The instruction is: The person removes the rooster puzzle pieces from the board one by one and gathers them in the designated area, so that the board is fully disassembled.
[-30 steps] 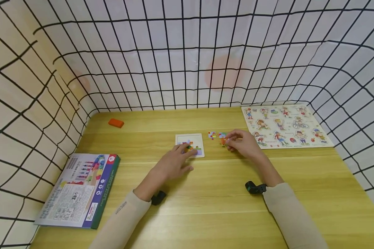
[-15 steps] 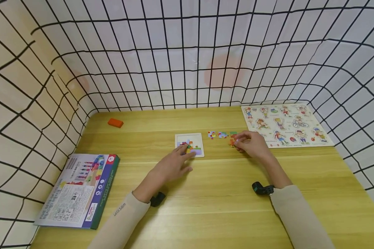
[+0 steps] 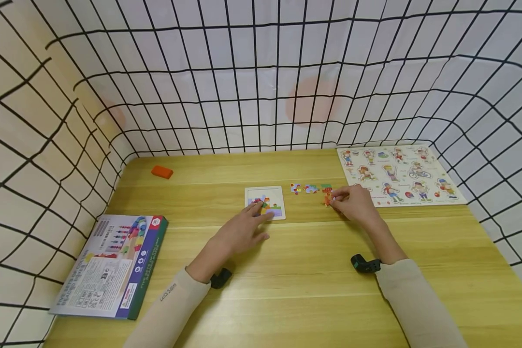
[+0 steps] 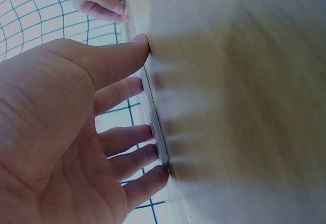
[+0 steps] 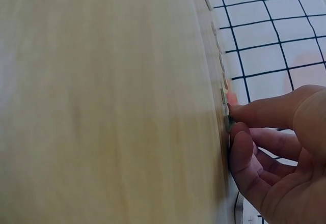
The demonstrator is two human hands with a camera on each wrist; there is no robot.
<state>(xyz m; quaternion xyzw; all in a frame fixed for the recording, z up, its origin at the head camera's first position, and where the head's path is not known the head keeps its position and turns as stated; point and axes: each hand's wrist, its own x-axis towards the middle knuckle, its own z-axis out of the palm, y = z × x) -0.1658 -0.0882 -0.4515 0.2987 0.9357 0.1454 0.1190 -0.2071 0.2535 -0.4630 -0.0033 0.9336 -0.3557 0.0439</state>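
My left hand lies over the small white puzzle tray, fingers spread and fingertips on its lower part, where several colourful jigsaw pieces sit. In the left wrist view the fingertips meet the tray's edge. To the right of the tray, my right hand pinches an orange-red jigsaw piece between thumb and fingers, close to the table. The right wrist view shows the fingertips low at the table surface, mostly covering the piece.
Two blue patterned jigsaw pieces lie between the tray and my right hand. A wooden board with sports figures is at the back right. An orange block lies back left, and a boxed toy at front left. Gridded walls enclose the table.
My right hand has moved to the right, taking the orange-red jigsaw piece away from the two blue ones. My left hand has stayed on the tray.
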